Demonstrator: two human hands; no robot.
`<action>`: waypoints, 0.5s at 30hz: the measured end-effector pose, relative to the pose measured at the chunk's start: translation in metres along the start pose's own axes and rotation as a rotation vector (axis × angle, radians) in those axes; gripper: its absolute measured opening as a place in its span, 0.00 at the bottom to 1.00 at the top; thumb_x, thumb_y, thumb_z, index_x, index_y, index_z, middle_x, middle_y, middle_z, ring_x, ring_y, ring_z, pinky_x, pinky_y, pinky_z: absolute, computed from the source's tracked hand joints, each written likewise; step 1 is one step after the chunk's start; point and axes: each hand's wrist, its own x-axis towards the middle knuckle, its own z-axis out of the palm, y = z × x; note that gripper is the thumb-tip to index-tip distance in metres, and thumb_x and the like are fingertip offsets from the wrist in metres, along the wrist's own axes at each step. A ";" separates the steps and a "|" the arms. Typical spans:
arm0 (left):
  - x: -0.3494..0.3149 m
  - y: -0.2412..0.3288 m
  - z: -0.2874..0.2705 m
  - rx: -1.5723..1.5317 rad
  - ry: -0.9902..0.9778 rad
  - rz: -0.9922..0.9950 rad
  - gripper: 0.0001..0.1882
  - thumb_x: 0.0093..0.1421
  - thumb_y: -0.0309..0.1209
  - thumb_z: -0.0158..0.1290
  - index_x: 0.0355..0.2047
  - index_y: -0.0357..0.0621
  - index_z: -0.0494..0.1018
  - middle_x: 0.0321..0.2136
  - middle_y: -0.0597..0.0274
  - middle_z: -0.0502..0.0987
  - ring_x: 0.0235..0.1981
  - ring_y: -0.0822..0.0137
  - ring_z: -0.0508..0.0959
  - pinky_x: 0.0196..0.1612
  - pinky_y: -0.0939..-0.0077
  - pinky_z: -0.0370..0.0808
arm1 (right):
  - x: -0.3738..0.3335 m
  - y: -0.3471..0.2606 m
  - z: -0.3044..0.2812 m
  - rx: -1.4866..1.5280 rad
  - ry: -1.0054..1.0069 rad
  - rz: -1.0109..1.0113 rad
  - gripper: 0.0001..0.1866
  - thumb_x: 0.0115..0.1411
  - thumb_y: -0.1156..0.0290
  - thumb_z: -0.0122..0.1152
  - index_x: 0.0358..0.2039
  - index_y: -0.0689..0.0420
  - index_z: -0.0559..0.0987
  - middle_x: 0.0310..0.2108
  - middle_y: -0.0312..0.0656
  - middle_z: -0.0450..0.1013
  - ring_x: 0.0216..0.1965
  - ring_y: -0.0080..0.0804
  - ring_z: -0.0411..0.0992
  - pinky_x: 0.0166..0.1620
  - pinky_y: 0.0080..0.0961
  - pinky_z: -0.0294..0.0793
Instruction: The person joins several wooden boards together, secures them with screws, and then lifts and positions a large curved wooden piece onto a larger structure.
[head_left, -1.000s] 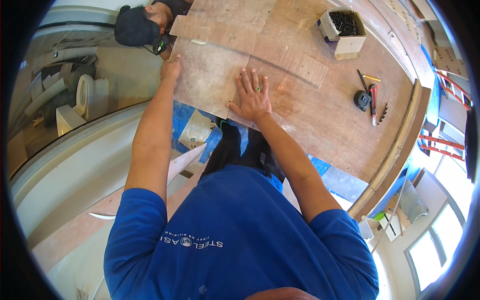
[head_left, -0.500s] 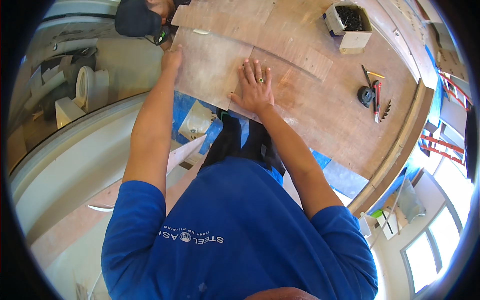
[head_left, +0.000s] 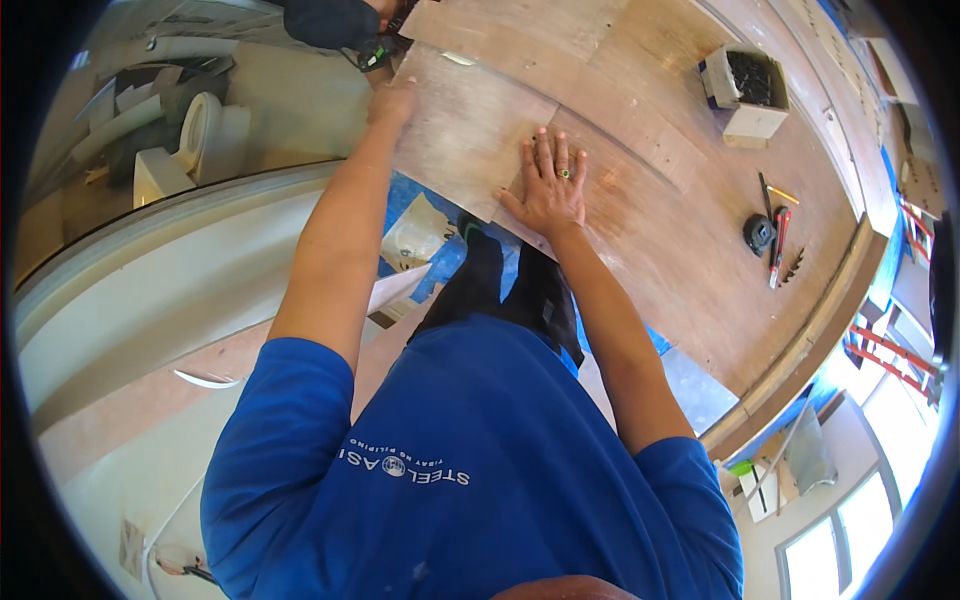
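A thin, pale plywood panel [head_left: 470,125] lies at the left of a larger plywood surface [head_left: 690,240]. At the panel's left edge, my left hand [head_left: 394,102] is closed on it, with its fingers partly hidden. My right hand [head_left: 552,190] lies flat near the seam at the panel's right side, fingers spread and a ring on one of them. A long plywood strip [head_left: 560,85] runs along the panel's far side, and a small pale piece [head_left: 458,59] sits where the two meet.
Near the left hand, another person in a black cap [head_left: 335,22] leans in. To the right stand an open box of dark screws [head_left: 755,122], a tape measure [head_left: 759,234], a red utility knife [head_left: 780,240] and a jagged blade [head_left: 794,265]. A wooden rim [head_left: 800,345] borders the surface.
My view has shifted, so the scene sits farther right in the picture. Both hands keep their places on the plywood, and the panel shows no clear movement.
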 end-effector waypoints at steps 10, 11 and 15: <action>-0.011 0.011 -0.004 -0.023 -0.032 0.037 0.40 0.65 0.60 0.51 0.60 0.32 0.71 0.59 0.35 0.74 0.62 0.41 0.73 0.63 0.54 0.69 | -0.001 0.007 0.009 0.013 0.069 -0.026 0.51 0.59 0.31 0.53 0.75 0.51 0.58 0.79 0.43 0.41 0.79 0.48 0.33 0.74 0.64 0.30; -0.012 0.010 -0.003 -0.037 -0.027 0.027 0.40 0.65 0.60 0.51 0.59 0.32 0.71 0.58 0.35 0.74 0.62 0.41 0.73 0.63 0.53 0.69 | -0.001 0.007 0.008 0.010 0.067 -0.027 0.51 0.59 0.31 0.53 0.74 0.51 0.58 0.79 0.43 0.41 0.79 0.48 0.33 0.74 0.64 0.30; 0.011 -0.005 0.008 0.004 -0.058 0.026 0.40 0.64 0.63 0.49 0.62 0.41 0.71 0.61 0.43 0.74 0.62 0.43 0.73 0.63 0.49 0.68 | -0.003 0.006 0.005 0.012 0.076 -0.037 0.50 0.60 0.32 0.54 0.74 0.51 0.59 0.79 0.43 0.42 0.79 0.49 0.34 0.74 0.64 0.30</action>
